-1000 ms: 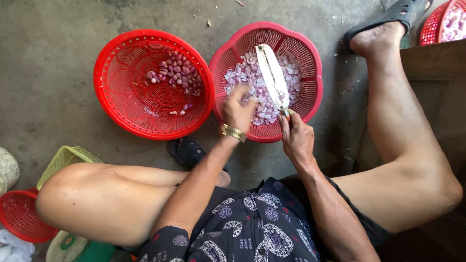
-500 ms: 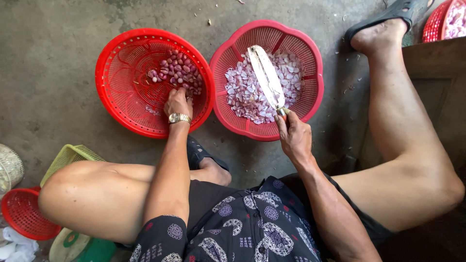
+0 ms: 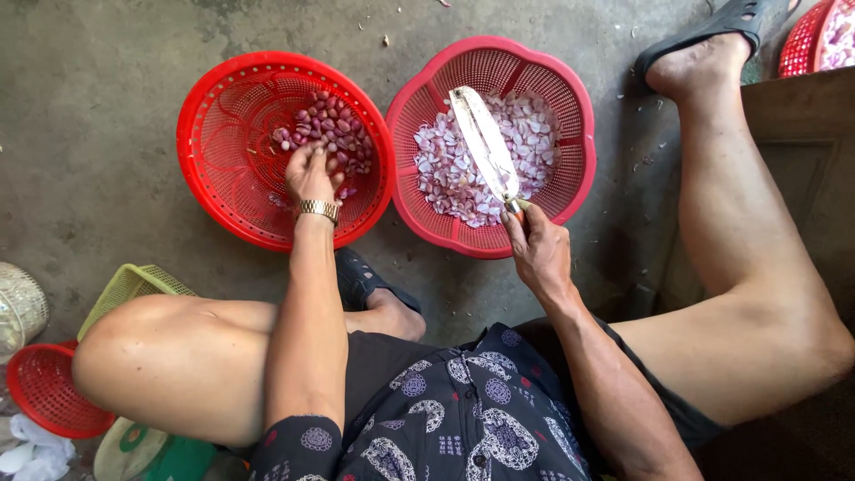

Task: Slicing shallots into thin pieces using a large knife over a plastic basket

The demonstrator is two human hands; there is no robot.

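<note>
A bare grey concrete floor (image 3: pixel 107 134) is seen from above, with a seated person's knees spread to either side. Two round red perforated baskets stand on it touching each other, towards the floor's far edge.

A change is noted against the pictures from a moment ago: the left hand (image 3: pixel 312 174), then over the right basket beside the blade, has been carried across into the left basket (image 3: pixel 209 116). There it is seen from the back, fingers curled down onto a small heap of whole shallots (image 3: pixel 325 134); whether one is already pinched cannot be told. A gold watch is worn on that wrist. From this it is judged that a fresh bulb is being fetched for slicing.

The right hand (image 3: pixel 539 254) has stayed where it was, closed around the handle of a long pale slicing blade (image 3: pixel 485 142), which is held slanting over the right basket (image 3: pixel 579 169).

The whole shallots are small, rounded and purplish red with a dull sheen, heaped in the middle of the left basket. The sliced shallot pieces (image 3: pixel 454 178) form a thin, pale pink and white layer over the bottom of the right basket.

A black sandal (image 3: pixel 721 22) lies near the floor's far right corner, by the raised foot.
</note>
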